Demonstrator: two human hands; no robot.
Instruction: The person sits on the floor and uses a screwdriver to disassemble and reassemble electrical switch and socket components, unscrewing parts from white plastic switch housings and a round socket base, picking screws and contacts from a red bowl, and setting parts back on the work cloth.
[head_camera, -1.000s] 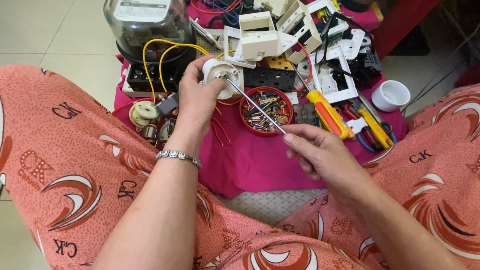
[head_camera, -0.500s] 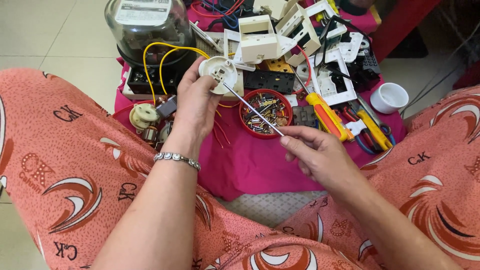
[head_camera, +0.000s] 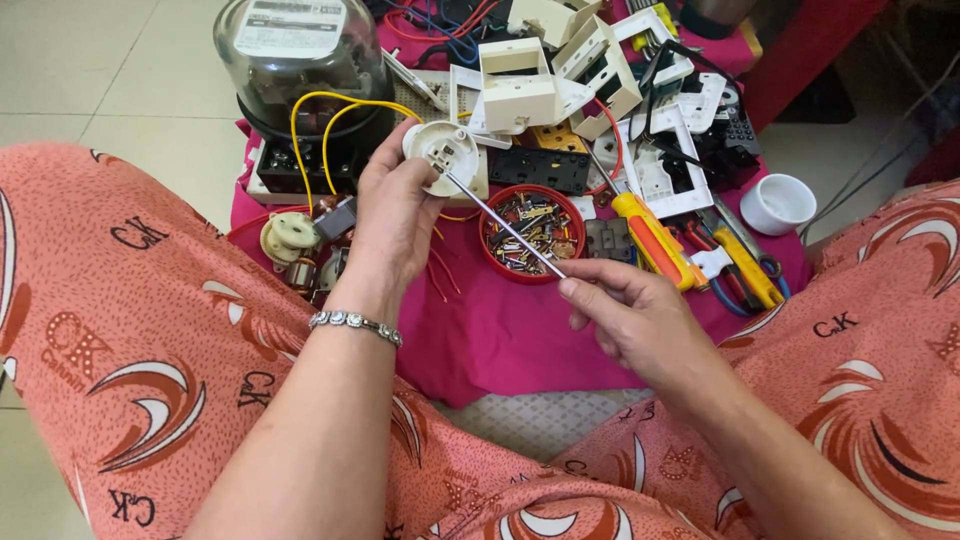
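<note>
Two hands busy, I note: left hand (head_camera: 395, 215) has lifted round white fitting (head_camera: 447, 158) toward twelve o'clock, fingers closed around it; right hand (head_camera: 625, 315) pinches thin screwdriver (head_camera: 505, 226), tip now seated in fitting.

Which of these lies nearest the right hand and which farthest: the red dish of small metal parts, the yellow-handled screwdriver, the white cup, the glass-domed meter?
From the right hand:
1. Red dish of small parts, just above-left of the hand.
2. Yellow-handled screwdriver, just above; too close to call against the dish.
3. White cup, off to the upper right.
4. Glass-domed meter, far upper left.
</note>
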